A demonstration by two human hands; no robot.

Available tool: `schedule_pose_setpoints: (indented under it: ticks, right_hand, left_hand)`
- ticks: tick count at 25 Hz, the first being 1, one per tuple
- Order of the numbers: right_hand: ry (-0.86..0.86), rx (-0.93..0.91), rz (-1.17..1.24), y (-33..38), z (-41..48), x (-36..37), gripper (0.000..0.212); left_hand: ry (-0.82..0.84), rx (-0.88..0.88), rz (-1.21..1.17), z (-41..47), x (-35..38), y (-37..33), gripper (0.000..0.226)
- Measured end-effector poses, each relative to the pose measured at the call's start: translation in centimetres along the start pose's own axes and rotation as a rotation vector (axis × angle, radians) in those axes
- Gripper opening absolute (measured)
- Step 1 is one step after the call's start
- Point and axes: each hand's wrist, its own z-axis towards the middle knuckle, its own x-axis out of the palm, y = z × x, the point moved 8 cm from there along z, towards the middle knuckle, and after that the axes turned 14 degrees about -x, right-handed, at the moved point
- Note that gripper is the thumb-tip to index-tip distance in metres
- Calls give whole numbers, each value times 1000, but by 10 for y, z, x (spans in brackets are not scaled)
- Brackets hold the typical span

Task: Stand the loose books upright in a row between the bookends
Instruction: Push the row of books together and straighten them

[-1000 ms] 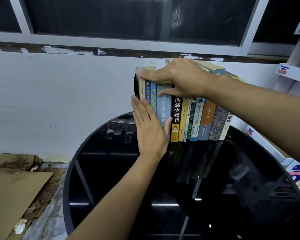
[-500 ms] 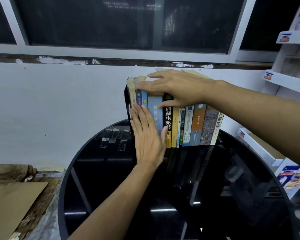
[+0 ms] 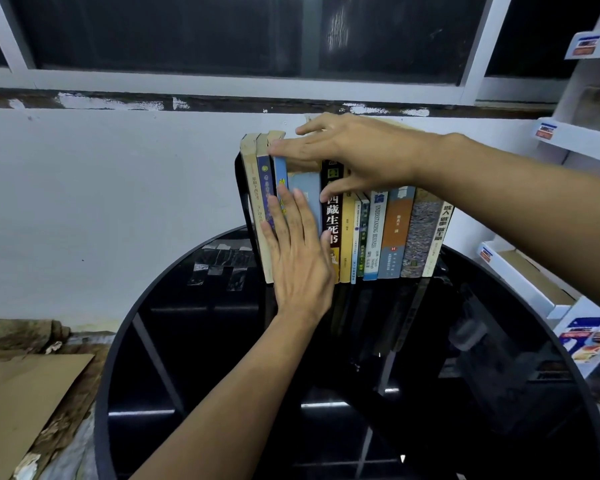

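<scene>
Left hand (image 3: 300,258) lies flat on the spines, right hand (image 3: 352,152) spread over the tops of the paperbacks (image 3: 378,233) on the black round table (image 3: 194,341).
Light, floppy, slick-covered books, I'd say: squeeze the row's ends against the black bookend (image 3: 245,199), not single spines.

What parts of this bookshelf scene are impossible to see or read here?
Head view only:
- Right bookend: not visible; the last book and right hand may cover it.
- Left bookend: only a dark edge shows.
- Light blue book title: covered by the left hand.
- Small spine print: too small.
</scene>
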Motion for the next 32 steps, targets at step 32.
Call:
schedule_pose_setpoints:
  ticks: [32]
  right_hand:
    - [-23, 127, -48, -4, -48, 1, 126]
  left_hand:
    - [64, 26, -5, -1, 6, -15, 92]
